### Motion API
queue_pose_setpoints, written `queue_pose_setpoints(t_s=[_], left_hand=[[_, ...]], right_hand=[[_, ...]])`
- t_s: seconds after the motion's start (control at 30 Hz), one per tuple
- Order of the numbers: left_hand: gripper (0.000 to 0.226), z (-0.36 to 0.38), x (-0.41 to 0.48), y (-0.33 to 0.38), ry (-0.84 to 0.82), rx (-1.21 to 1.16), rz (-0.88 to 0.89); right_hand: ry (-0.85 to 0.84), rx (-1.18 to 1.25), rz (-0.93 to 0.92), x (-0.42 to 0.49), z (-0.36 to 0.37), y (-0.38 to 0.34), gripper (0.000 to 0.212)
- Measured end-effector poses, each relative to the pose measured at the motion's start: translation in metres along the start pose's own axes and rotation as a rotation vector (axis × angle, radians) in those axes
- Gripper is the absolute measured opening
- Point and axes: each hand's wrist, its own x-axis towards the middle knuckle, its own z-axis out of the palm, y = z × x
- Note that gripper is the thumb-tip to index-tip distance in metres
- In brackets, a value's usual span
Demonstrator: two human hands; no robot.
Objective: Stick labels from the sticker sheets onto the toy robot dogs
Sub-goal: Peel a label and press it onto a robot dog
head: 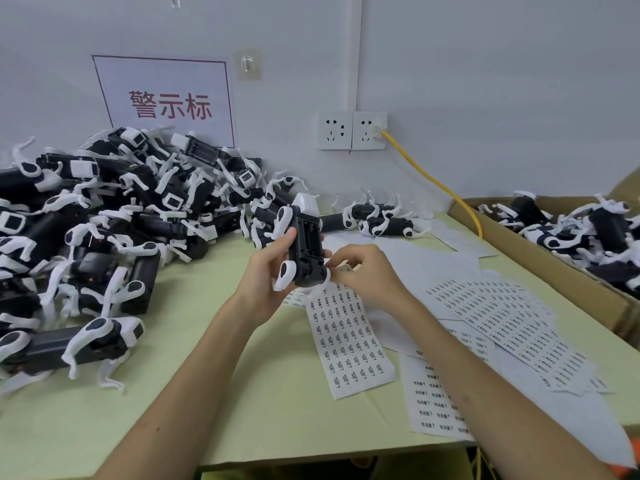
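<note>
My left hand [268,271] grips a black and white toy robot dog [304,244] above the middle of the table, its black underside turned up toward me. My right hand [360,271] is at the dog's lower right end, fingers curled and pinching at a small white label there. Just below lies a narrow sticker sheet [349,341] with rows of small printed labels. More sticker sheets [509,323] are spread out to the right.
A big pile of toy dogs [104,216] covers the left of the pale green table [221,393]. Two dogs [377,220] lie behind my hands. A cardboard box [540,251] with more dogs stands at the right. A yellow cable [433,181] runs from the wall socket.
</note>
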Motion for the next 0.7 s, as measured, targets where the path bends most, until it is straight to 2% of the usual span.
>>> queue_pose_setpoints(t_s=[0.1,0.27,0.33,0.47,0.7], left_hand=[[0.047,0.003,0.001,-0.004,-0.026,0.062,-0.03],[0.04,0.004,0.002,-0.008,-0.056,0.134,-0.044],[0.043,0.005,0.001,-0.008,-0.067,0.165,-0.036],[0.065,0.006,0.001,-0.007,-0.039,0.186,-0.005],[0.057,0.006,-0.001,-0.008,-0.05,0.245,0.011]], right_hand=[[-0.001,0.05,0.041,0.0,-0.002,0.001,0.021],[-0.005,0.094,0.137,0.001,-0.001,0.005,0.036],[-0.011,0.092,0.151,0.002,-0.004,0.006,0.036],[-0.077,0.092,0.139,0.002,-0.006,0.006,0.042],[-0.057,0.066,0.18,0.004,-0.005,0.01,0.039]])
